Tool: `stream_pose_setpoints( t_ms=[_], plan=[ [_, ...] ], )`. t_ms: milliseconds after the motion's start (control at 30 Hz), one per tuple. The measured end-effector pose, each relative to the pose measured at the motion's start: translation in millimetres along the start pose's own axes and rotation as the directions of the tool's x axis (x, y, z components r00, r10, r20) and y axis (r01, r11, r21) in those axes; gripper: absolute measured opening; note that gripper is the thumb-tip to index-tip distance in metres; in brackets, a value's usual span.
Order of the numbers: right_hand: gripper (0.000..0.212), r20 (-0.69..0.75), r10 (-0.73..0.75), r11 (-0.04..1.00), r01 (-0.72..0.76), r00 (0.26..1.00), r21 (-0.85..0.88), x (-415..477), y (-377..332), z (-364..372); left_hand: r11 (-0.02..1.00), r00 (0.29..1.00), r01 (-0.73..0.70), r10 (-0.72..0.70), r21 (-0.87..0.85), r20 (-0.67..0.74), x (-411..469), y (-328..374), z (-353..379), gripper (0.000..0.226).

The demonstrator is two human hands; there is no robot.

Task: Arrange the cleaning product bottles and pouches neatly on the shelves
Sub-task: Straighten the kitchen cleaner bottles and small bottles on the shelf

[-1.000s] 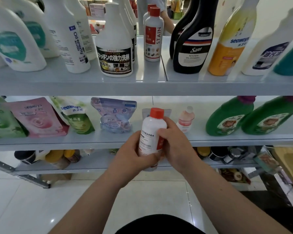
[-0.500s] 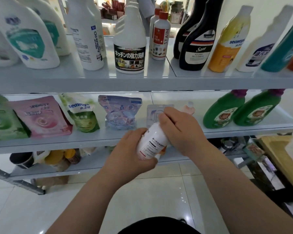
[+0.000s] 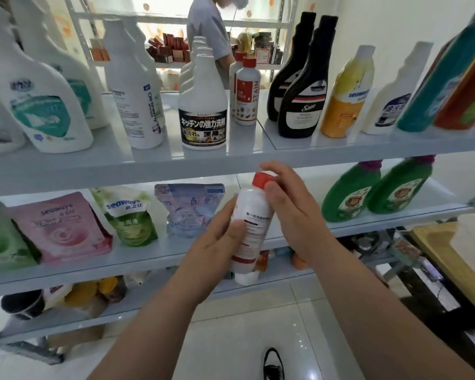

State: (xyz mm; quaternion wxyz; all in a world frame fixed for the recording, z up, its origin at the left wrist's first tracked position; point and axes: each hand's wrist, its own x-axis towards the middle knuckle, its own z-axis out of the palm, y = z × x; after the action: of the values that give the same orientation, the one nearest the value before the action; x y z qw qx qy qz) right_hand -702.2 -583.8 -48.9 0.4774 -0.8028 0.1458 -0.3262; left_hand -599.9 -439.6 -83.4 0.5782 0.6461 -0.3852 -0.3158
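Gripping the red-capped bottle (image 3: 254, 215) with left hand (image 3: 217, 242) and right hand (image 3: 291, 212), the person should stand it label-out beside the STAIN bottles (image 3: 247, 97).

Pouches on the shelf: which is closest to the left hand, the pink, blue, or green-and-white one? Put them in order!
From the left hand holding the bottle:
1. Blue pouch, right beside it.
2. Green-and-white pouch, further left.
3. Pink pouch, furthest left.
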Motion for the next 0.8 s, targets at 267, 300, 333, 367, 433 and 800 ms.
stream_pose_setpoints(
  t_ms=[267,300,333,367,433,800],
  plan=[
    [0.079,0.012,0.027,0.978,-0.029,1.000,0.208,37.6,27.9,-30.0,0.965,0.993,-0.096,0.075,-0.244,-0.096,77.6,42.8,36.1,0.045],
    [0.080,-0.025,0.015,0.976,-0.009,1.000,0.218,47.5,29.3,-36.7,0.968,0.993,-0.110,0.096,-0.226,-0.072,88.3,48.7,37.3,0.048],
    [0.080,-0.061,0.004,0.976,0.010,0.998,0.216,57.1,30.7,-43.2,0.973,0.990,-0.136,0.126,-0.185,-0.065,99.2,54.0,37.5,0.049],
    [0.080,-0.095,-0.009,0.979,0.028,0.995,0.202,66.8,32.3,-49.3,0.978,0.983,-0.172,0.163,-0.115,-0.087,109.7,60.2,37.3,0.048],
    [0.080,-0.143,-0.051,0.984,0.074,0.988,0.160,85.2,37.9,-60.8,0.970,0.950,-0.231,0.243,0.082,-0.199,132.6,71.1,34.8,0.045],
    [0.079,-0.169,-0.124,0.986,0.141,0.978,0.093,150.5,69.9,-91.1,0.760,0.824,-0.005,0.371,0.649,-0.428,281.2,100.6,19.5,0.106]
  ],
)
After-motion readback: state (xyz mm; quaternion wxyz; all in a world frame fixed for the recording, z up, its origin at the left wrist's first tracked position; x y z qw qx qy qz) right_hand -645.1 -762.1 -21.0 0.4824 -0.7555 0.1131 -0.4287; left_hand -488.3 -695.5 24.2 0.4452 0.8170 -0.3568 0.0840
